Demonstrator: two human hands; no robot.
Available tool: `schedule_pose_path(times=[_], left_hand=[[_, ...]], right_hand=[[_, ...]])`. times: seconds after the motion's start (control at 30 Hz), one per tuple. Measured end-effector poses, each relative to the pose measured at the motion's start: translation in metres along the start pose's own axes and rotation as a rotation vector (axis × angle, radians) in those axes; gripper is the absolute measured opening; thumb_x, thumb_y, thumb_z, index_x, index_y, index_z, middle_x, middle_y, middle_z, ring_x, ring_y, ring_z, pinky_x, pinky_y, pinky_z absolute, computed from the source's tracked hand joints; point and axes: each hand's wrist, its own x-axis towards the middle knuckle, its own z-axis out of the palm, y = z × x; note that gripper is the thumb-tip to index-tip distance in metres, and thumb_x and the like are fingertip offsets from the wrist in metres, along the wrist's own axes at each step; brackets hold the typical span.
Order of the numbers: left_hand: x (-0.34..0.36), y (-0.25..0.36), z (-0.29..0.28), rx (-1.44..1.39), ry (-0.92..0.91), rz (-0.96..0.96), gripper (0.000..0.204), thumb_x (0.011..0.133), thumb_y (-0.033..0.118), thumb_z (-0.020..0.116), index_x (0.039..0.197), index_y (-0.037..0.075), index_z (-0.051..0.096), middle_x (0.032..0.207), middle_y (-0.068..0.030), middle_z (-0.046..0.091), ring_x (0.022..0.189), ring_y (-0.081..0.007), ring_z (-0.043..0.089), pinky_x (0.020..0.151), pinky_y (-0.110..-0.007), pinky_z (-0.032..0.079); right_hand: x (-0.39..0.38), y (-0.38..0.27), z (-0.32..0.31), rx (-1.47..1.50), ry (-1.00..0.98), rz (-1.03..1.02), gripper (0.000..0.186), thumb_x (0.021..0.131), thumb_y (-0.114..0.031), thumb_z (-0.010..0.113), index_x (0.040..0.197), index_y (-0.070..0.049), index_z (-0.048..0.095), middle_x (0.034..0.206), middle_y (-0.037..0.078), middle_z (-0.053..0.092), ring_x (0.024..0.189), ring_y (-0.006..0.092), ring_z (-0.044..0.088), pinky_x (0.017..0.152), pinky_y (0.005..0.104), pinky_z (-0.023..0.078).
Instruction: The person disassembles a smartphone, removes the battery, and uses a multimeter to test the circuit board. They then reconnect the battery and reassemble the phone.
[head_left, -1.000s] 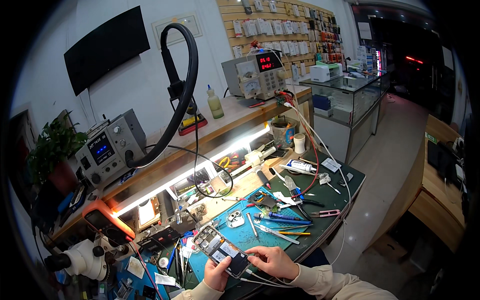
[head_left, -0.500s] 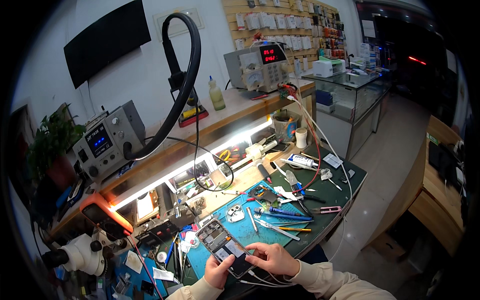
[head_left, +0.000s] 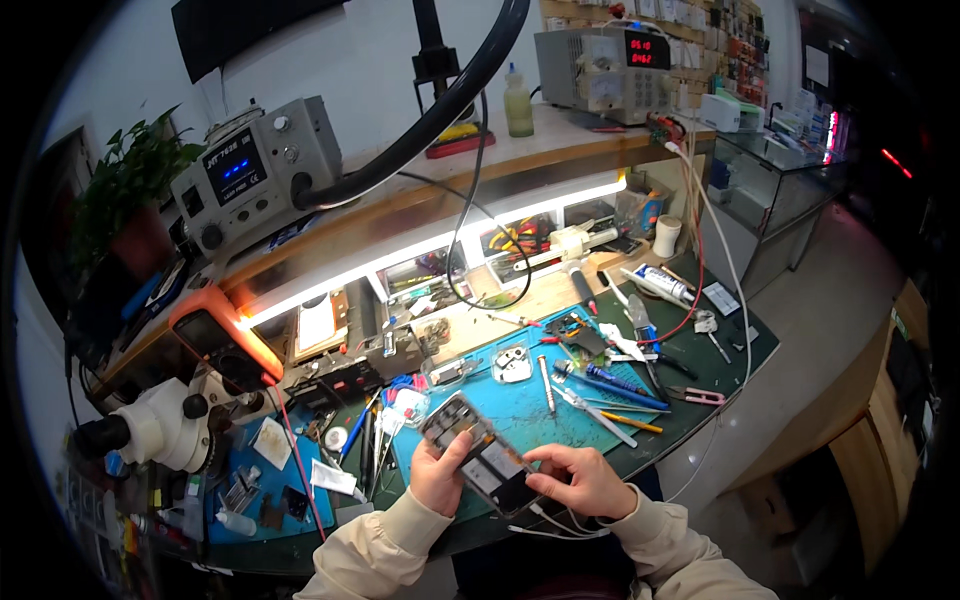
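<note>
My left hand [head_left: 437, 482] grips an opened smartphone [head_left: 492, 466] by its side, thumb lying over the upper inner parts. My right hand [head_left: 577, 485] holds the phone's lower end, index finger bent at its edge and thumb on the dark lower section. The phone is tilted, its battery and internal parts exposed. A white cable [head_left: 555, 523] hangs at its lower end. Beyond the phone lie a blue repair mat [head_left: 525, 420] with a small clear parts tray [head_left: 511, 363], blue screwdrivers [head_left: 617, 387] and a steel tool [head_left: 590, 412].
A microscope [head_left: 165, 432] and orange multimeter [head_left: 215, 342] stand left. A hot-air station [head_left: 250, 170], plant [head_left: 115, 195] and power supply [head_left: 600, 75] sit on the shelf. Red-handled snips [head_left: 697, 396] lie right. A glass counter [head_left: 760, 200] and wooden desk [head_left: 880, 410] stand beyond.
The head view has turned, shifting the bench rightward. My left thumb has moved from the phone's battery area up to its upper parts. My right hand stays at the lower end.
</note>
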Motion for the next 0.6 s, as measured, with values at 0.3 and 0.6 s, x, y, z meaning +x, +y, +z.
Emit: schedule_pose_path(times=[0.3,0.6], left_hand=[[0.002,0.000,0.005,0.009,0.054,0.001,0.020,0.098,0.013,0.071,0.115,0.003,0.067,0.111,-0.0120,0.073,0.096,-0.0224,0.072,0.087,-0.039,0.060],[0.000,0.003,0.011,0.010,0.028,0.002,0.022,0.099,0.014,0.071,0.117,0.002,0.066,0.112,-0.0119,0.073,0.096,-0.0217,0.072,0.087,-0.039,0.060]], right_hand=[[0.002,0.000,-0.003,-0.031,-0.042,-0.032,0.032,0.098,-0.021,0.072,0.125,-0.005,0.067,0.070,0.004,0.067,0.059,0.0112,0.059,0.056,0.0282,0.045],[0.000,0.001,-0.002,-0.019,-0.028,-0.028,0.033,0.098,-0.022,0.072,0.126,-0.004,0.067,0.069,0.003,0.065,0.059,0.0098,0.058,0.056,0.0275,0.044]])
